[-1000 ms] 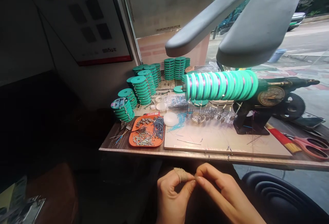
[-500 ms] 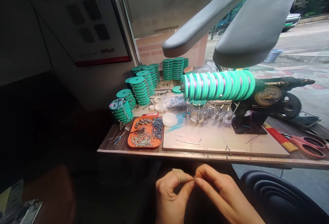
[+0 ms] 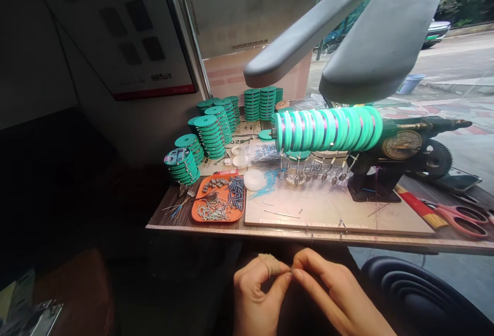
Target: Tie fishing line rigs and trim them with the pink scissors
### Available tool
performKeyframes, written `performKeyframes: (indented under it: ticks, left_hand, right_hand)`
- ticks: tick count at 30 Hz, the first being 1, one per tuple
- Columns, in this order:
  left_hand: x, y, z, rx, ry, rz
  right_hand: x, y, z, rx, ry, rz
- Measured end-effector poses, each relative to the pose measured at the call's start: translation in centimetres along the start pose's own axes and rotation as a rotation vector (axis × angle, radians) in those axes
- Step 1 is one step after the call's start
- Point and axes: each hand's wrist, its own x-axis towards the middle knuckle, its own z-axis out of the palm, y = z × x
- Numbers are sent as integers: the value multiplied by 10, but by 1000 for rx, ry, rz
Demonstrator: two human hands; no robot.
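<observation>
Below the table's front edge, my left hand [image 3: 259, 295] and my right hand [image 3: 332, 287] meet fingertip to fingertip. Each pinches thumb against forefinger; whatever is between them is too small to make out. A beige wrap covers part of the left forefinger. Above them on the table, a pale board [image 3: 285, 207] carries a dark winding machine [image 3: 401, 145] with a row of green spools [image 3: 328, 129] on its shaft. Small weights and swivels [image 3: 316, 171] dangle under the spools. An orange tray [image 3: 198, 212] of small metal parts sits left of the board.
Stacks of green spools [image 3: 210, 135] stand at the back left. A white round lid [image 3: 254, 180] lies beside blue threads [image 3: 270, 184]. Red-handled scissors [image 3: 466, 220] rest at the right. Grey lamp-like arms [image 3: 363, 58] hang over the table. A black ribbed object [image 3: 409, 289] is lower right.
Hardly anything differs. Both hands keep their pinch at the same spot, with only a slight shift of the fingers.
</observation>
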Motion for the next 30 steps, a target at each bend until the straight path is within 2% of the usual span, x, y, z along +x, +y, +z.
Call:
performKeyframes:
  ticks: [6,14,17,20,26,28,30]
  left_hand:
    - [-1,-1,-2,88,10,85]
    - [0,1,-4,251,-37,214]
    - [-2,0,-4,243,-50,183]
    - [-5,-3,-3,173,-73,90]
    - [-8,-8,1,126,-2,14]
    - [-6,-8,1,109,-14,8]
    - [-5,-8,1,58,2,-33]
  right_hand:
    - [1,0,1,-19,11,-6]
    - [1,-1,1,-52,12,-32]
    - [0,1,1,-23,10,-14]
    - [0,3,2,39,19,4]
    - [-1,2,-3,-2,36,-27]
    - [3,4,-15,-101,114,-80]
    - [11,11,-32,-306,308,-157]
